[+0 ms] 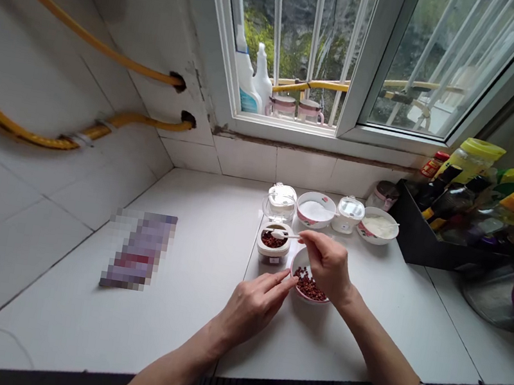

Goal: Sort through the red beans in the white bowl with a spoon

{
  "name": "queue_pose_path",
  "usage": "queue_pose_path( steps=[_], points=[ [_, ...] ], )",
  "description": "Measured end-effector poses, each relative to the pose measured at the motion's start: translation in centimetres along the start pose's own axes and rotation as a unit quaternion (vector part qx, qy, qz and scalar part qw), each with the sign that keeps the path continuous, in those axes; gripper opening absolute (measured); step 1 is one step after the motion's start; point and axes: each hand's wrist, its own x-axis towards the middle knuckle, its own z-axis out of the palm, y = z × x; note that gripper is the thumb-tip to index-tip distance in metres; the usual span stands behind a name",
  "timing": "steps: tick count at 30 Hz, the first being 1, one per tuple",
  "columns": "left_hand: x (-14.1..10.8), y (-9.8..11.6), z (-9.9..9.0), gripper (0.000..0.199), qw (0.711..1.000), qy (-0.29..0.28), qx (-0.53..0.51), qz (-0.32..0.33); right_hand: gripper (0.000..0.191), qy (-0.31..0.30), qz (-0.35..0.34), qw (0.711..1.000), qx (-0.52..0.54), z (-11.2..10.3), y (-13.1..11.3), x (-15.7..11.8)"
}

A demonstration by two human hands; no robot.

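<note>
My right hand [326, 262] is closed in a pinch on the handle of a small white spoon [279, 234]. The spoon's head is over the mouth of a small jar [271, 256], which holds dark red bits that look like peppercorns. Beside the jar sits a bowl [295, 265] with similar dark red peppercorns [309, 285] in it, partly hidden under my right hand. My left hand [259, 303] grips the left rim of this bowl with its fingertips. Behind the jar stands a clear lidded container [281, 203].
At the back are a bowl of white grains [315, 209], another clear jar [349, 215] and a bowl of pale contents [378, 226]. A black box [409, 236] of bottles and a glass-lidded pot [490, 288] flank the right. A blurred purple packet [140, 252] lies left.
</note>
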Motion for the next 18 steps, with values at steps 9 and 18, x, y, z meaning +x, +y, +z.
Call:
queue_pose_path(
  steps=[9, 18],
  points=[
    [0.0, 0.0, -0.1, 0.03, 1.0, -0.008, -0.004, -0.002, 0.015, -0.01, 0.061, 0.996, -0.061, -4.9, 0.6, 0.4],
    [0.0, 0.0, -0.3, 0.031, 1.0, -0.001, -0.012, -0.001, 0.022, -0.201, 0.183, 0.951, -0.146, -5.5, 1.8, -0.2]
  ],
)
